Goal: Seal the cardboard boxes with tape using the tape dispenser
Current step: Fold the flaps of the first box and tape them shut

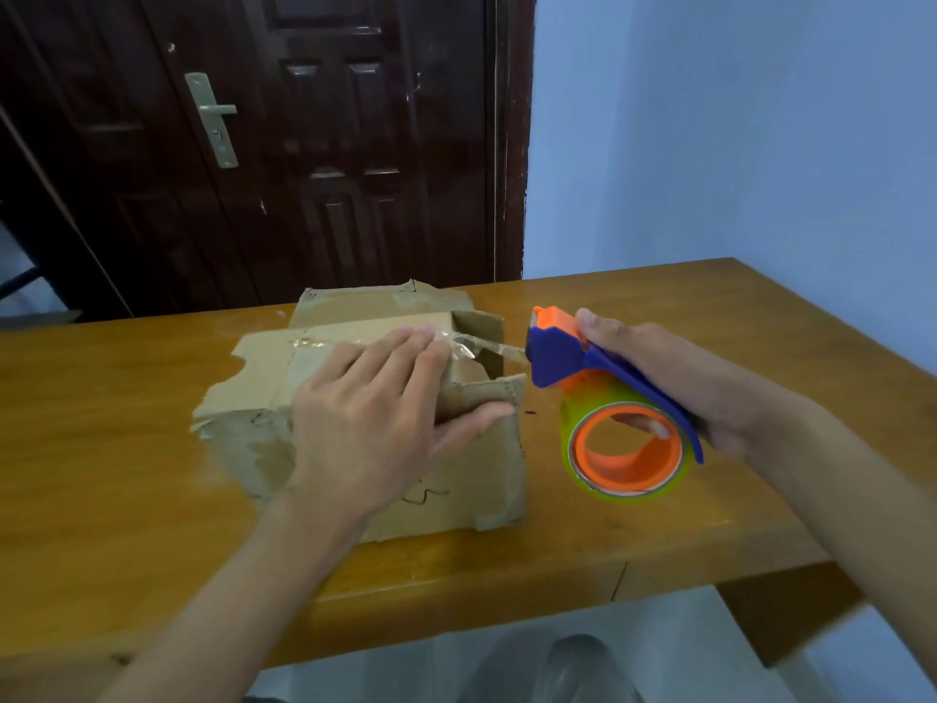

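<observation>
Tabletop: left hand flat on box

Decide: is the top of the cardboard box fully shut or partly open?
Partly open: the box shows a gap at its right end, where a flap stands up.

Two bare hands and two bare forearms make up nearly all that shows of the person; the left hand is slim, with long fingers and short, rounded nails that catch the light; the right hand is of like build, with one short nail on the thumb above the grip and another on a fingertip below it. Back from the grip, the right forearm runs uncovered to the frame's edge; the left forearm is bare as well. Lowest in view, well behind both wrists, sits a blurred grey shape — seemingly a knee in grey cloth — too soft to tell further.
</observation>
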